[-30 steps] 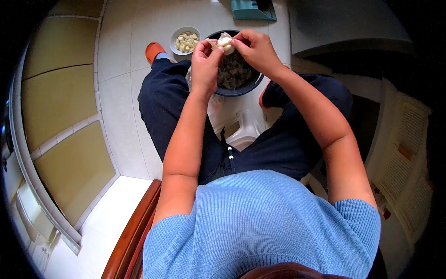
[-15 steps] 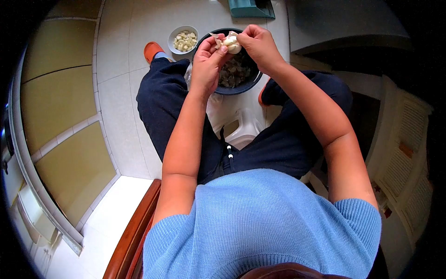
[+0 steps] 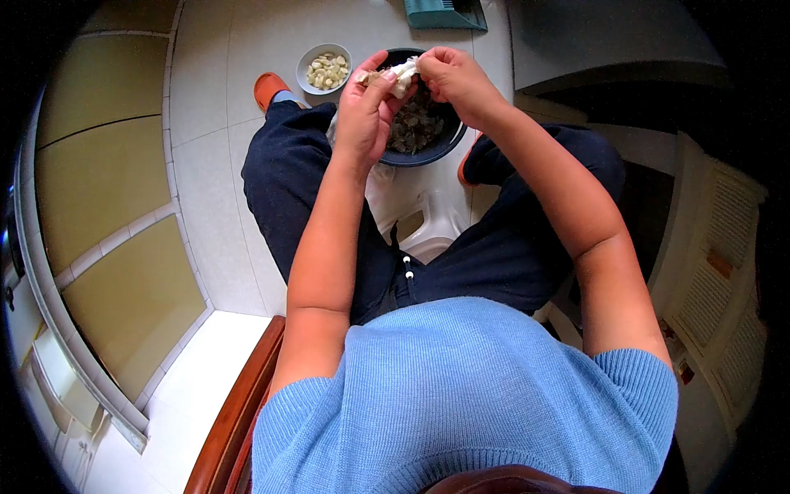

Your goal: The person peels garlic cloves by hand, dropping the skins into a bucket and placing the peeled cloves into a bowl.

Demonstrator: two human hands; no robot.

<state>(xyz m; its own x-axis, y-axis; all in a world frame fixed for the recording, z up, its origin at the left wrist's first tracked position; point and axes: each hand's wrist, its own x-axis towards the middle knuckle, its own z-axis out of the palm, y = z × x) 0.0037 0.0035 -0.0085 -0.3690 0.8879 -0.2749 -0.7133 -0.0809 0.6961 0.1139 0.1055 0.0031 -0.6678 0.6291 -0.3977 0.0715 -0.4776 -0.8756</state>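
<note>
A partly peeled garlic bulb (image 3: 401, 82), white with loose papery skin, is held over a dark bucket. My left hand (image 3: 368, 111) is closed around its left side, thumb on top. My right hand (image 3: 461, 82) pinches a pale strip of garlic skin at the bulb's right edge. Below both hands, the bucket (image 3: 421, 158) contains a heap of brownish garlic peels (image 3: 411, 132). To the left of my left hand stands a white bowl (image 3: 302, 81) with several peeled garlic cloves (image 3: 327, 71) in it.
The bucket stands between my legs, with a white plastic stool (image 3: 440, 222) close behind it. A teal dustpan (image 3: 444, 15) lies on the tiled floor ahead. My orange shoe (image 3: 269, 89) is beside the bowl. Yellowish cabinet panels (image 3: 132, 305) line the left.
The garlic bulb has tilted and moved slightly left in my left hand. My right hand has turned a little, and a strip of skin now stretches toward its fingertips.
</note>
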